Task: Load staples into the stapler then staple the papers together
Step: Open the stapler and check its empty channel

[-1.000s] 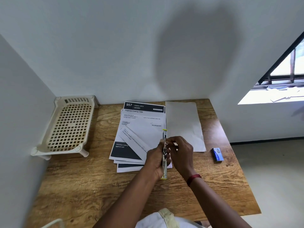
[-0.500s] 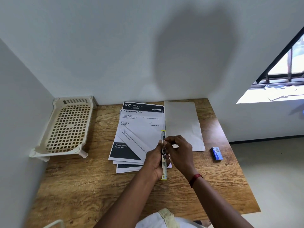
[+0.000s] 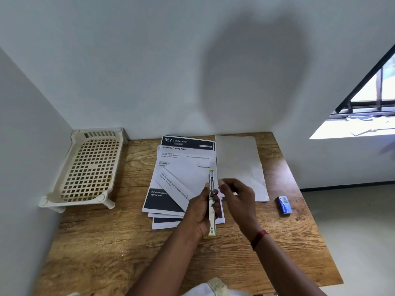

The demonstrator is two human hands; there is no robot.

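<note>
One slim white-and-metal stapler with yellow-green tips (image 3: 211, 201) is held above the near part of a loose stack of printed black-and-white papers (image 3: 181, 167) on the wooden table (image 3: 106, 242). Its long axis runs straight away from the person, with the far tip over the stack and the near tip towards the body. The left hand (image 3: 197, 212) grips it from the left side, fingers wrapped round the middle of the body. The right hand (image 3: 237, 195) is just beside it on the right, fingers curled and their tips close to the stapler's upper half. Blur hides whether they pinch a strip of staples or touch the stapler.

By this arrangement, loading appears to be the step in hand and the papers are not yet stapled. The coming move turns on the near–far axis: anything fed in must travel along it, and the right hand is the nearer free one.

A blank white sheet (image 3: 239, 159) lies along the right edge of the stack. A small blue box (image 3: 284, 205), probably the staples, sits well to the right near the table edge. A cream perforated plastic rack (image 3: 89, 167) stands at the far left by the wall.
</note>
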